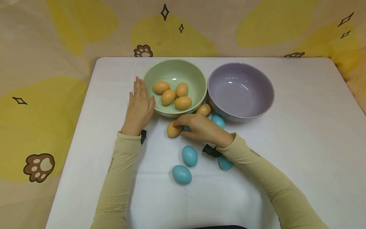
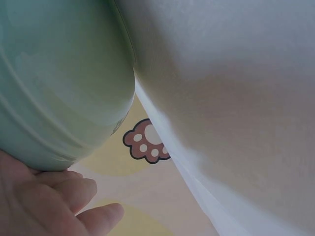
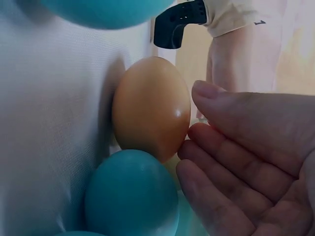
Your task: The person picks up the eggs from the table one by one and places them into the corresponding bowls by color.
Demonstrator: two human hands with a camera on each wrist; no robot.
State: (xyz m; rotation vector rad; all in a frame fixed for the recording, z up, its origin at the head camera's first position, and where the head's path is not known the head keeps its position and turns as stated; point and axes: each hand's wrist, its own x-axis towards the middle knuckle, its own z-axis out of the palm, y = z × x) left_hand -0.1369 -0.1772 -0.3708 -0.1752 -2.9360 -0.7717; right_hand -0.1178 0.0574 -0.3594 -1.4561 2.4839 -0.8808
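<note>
- The orange egg (image 1: 172,129) lies on the white table (image 1: 300,152), near side of the green bowl (image 1: 197,76), long axis slanting near-left to far-right.
- The right hand (image 1: 202,128) has its thumb and fingers parted narrowly at the egg's right; I cannot tell how firmly they touch.
- The left hand (image 1: 138,106), fingers straight, lies along the bowl's left side.
- The egg is smooth, slightly glossy.
</note>
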